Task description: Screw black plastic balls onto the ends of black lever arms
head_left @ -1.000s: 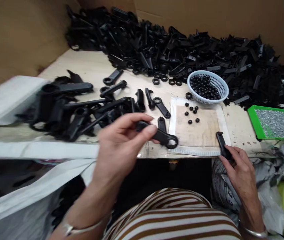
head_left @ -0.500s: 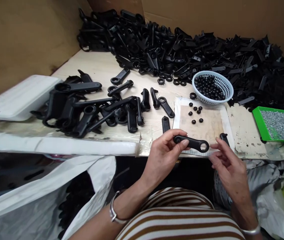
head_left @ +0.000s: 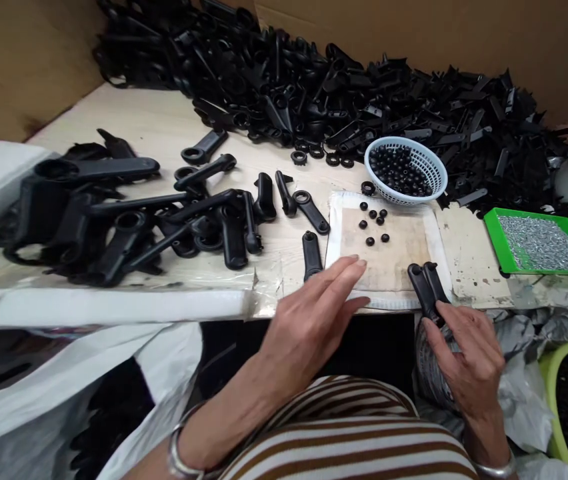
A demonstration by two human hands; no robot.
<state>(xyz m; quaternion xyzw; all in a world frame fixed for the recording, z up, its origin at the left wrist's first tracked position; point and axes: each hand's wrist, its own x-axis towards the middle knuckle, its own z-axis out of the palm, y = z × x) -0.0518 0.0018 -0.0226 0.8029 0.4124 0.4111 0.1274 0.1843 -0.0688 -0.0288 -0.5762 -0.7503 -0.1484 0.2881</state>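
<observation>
Two black levers here, the left lever and the right lever, side by side at the near right corner of the cloth pad, right on the front edge of the surface. And the right hand has them at their near ends: thumb to the left, forefinger to the right, the grip drawn in to about the width of the pair. Over to the left hand, and that grip is unfilled, fingers stretched out together, thumb apart below them, just over the pad's near left corner.

They look like moulded plastic, these levers, so expect them light, stiff and hard to break, perhaps a little slick on those smooth flanks. The sensible hold, I'd say, is a pinch across the narrow sides, clear of the small knobs at the far ends. Look at the line of them: long axes nearly parallel, knobbed ends pointing away from the person and leaning slightly left, near ends tucked under the fingers.
</observation>
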